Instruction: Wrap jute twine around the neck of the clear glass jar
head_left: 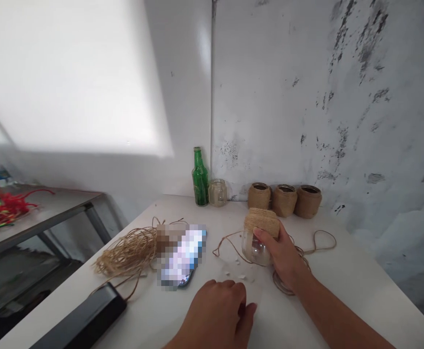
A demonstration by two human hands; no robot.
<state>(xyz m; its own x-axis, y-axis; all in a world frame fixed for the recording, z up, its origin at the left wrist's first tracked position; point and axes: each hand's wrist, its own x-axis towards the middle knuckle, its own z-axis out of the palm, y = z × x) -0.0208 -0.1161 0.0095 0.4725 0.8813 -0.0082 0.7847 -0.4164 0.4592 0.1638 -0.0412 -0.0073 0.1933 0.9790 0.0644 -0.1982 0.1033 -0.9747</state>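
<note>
My right hand (282, 254) is wrapped around a glass jar (257, 245) tipped on its side on the white table (342, 291). The jar's upper part is bound in jute twine (261, 220); its clear bottom faces me. A loose twine strand (317, 242) trails from it across the table and loops under my wrist. My left hand (221, 315) rests palm down on the table near me, fingers curled inward, close to small white scraps (241, 276). Whether it holds anything is hidden.
Three twine-covered jars (284, 198) stand along the back wall, beside a green bottle (200, 178) and a small clear jar (218, 192). A tangle of twine (128, 252), a phone (182, 257) and a black bar-shaped object (84, 320) lie at left. A side table (52, 208) carries coloured cords.
</note>
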